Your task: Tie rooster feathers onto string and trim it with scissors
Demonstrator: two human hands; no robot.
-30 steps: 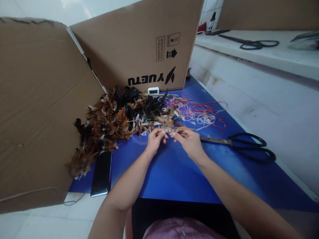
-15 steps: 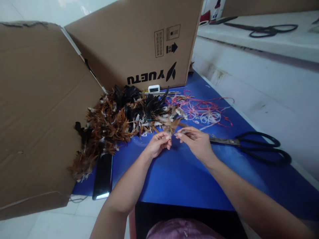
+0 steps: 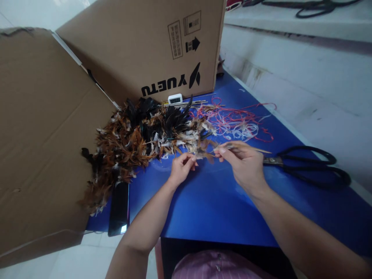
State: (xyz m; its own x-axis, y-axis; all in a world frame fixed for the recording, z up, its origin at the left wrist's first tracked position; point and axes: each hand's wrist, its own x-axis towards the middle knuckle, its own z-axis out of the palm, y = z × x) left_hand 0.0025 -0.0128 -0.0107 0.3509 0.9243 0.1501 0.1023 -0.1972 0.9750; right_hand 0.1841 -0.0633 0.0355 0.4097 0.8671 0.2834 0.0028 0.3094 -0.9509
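My left hand [image 3: 182,167] is closed in a pinch, with brown feathers [image 3: 205,154] spreading from its fingertips. To the right, my right hand [image 3: 245,161] grips a thin wooden stick [image 3: 263,150], whose pale end sticks out behind the knuckles. Small feather wisps sit by the right fingertips; whether they are fixed to the stick I cannot tell. A large heap of brown, black and white feathers [image 3: 133,143] lies just beyond my left hand. Partly hidden behind my right hand are big black-handled scissors [image 3: 308,164].
Tangled pink and white string [image 3: 241,124] lies beyond my right hand. A small white digital display [image 3: 175,99] and thin sticks [image 3: 200,103] are near the cardboard box [image 3: 122,50]. A phone [image 3: 119,209] lies at the left table edge. Other scissors [image 3: 316,7] rest on the ledge.
My right hand has moved right, apart from my left hand, and the stick's end now shows behind it. The left hand keeps its pinch. The whole view has shifted slightly.
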